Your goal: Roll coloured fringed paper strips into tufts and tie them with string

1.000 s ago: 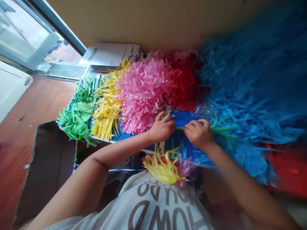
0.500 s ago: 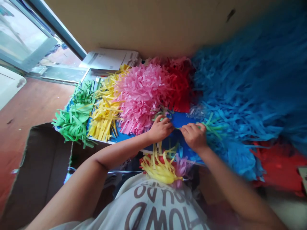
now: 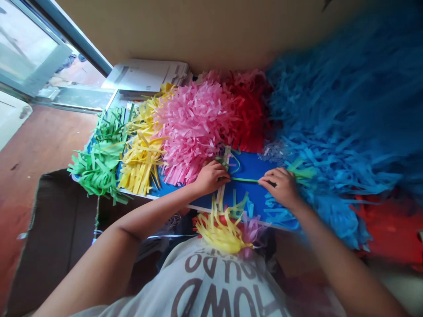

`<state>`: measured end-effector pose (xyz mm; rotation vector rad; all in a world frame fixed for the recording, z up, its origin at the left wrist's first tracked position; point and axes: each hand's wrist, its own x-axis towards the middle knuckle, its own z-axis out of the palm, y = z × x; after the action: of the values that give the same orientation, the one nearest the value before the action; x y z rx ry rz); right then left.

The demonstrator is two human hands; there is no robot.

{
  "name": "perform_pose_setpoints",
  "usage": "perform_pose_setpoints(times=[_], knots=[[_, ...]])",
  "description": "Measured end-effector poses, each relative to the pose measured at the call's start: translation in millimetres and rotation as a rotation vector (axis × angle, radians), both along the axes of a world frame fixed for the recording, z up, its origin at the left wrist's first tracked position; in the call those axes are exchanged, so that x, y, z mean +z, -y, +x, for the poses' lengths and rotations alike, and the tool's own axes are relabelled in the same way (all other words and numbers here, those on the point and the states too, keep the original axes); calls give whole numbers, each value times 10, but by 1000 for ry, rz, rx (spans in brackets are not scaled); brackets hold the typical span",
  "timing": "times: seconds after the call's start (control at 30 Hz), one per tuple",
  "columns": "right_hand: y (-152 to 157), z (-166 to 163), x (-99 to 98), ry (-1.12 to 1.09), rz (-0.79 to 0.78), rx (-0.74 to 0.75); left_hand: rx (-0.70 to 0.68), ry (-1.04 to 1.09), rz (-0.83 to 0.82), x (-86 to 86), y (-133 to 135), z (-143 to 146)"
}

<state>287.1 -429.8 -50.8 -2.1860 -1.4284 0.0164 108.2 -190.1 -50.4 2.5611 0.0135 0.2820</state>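
Observation:
A narrow green paper strip (image 3: 245, 179) is stretched level between my two hands, over the blue tabletop (image 3: 249, 160). My left hand (image 3: 213, 177) pinches its one end, close to the pink paper fringe (image 3: 194, 127). The other end is held in the closed fingers of my right hand (image 3: 279, 185), and green fringe (image 3: 301, 171) fans out beyond that hand. A pale strip (image 3: 220, 196) lies on the table by my left hand. Yellow paper fringe (image 3: 220, 229) and some purple fringe (image 3: 253, 229) rest at the table's near edge, against my shirt.
Green fringe (image 3: 102, 163), yellow fringe (image 3: 142, 154) and red fringe (image 3: 249, 119) lie along the table. A large blue fringe heap (image 3: 330, 123) fills the right side. White boxes or papers (image 3: 148, 75) sit by the wall. A dark carton (image 3: 56, 220) stands at lower left.
My hands have moved apart, the left one leftward and the right one rightward. A longer length of the green strip now shows between them.

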Motion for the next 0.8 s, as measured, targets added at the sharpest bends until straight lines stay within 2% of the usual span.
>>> perform_pose_setpoints(times=[0.2,0.43,0.6,0.67,0.8], knots=[[-15,-9,13,-33,-16,-26,67,-60,22,55,64,42],[-105,-13,36,-14,-110,-56,174,-253,136,254,194,172],[-141,2,122,-3,-217,-51,-17,-132,223,258,232,154],[-158,-52,205,53,-216,-42,-49,-90,279,238,255,134],[-238,-227,312,206,-135,141,-108,-18,386,212,295,113]])
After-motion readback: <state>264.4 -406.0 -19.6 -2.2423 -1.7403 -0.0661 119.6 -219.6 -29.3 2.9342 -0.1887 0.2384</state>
